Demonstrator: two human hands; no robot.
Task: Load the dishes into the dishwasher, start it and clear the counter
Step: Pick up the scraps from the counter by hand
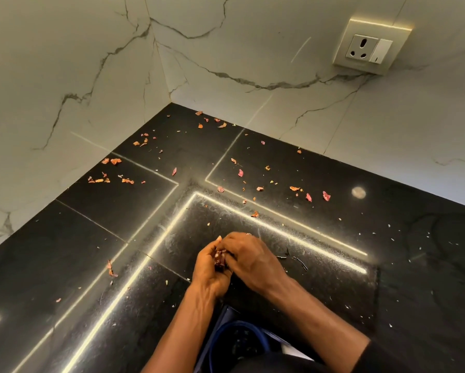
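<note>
A clump of reddish scraps point(220, 258) is held cupped in the left hand point(208, 273) over the black desk point(64, 251). The right hand point(252, 261) is laid against it; whether it grips cannot be told. Loose scraps point(326, 195) are scattered toward the desk's corner.

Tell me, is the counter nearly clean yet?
Not yet. No dishes show on the black stone counter. The left hand holds a bunch of reddish dried flakes in its grip, the right hand over it. Many scattered orange-pink flakes remain toward the marble wall. The dishwasher isn't in view.
</note>
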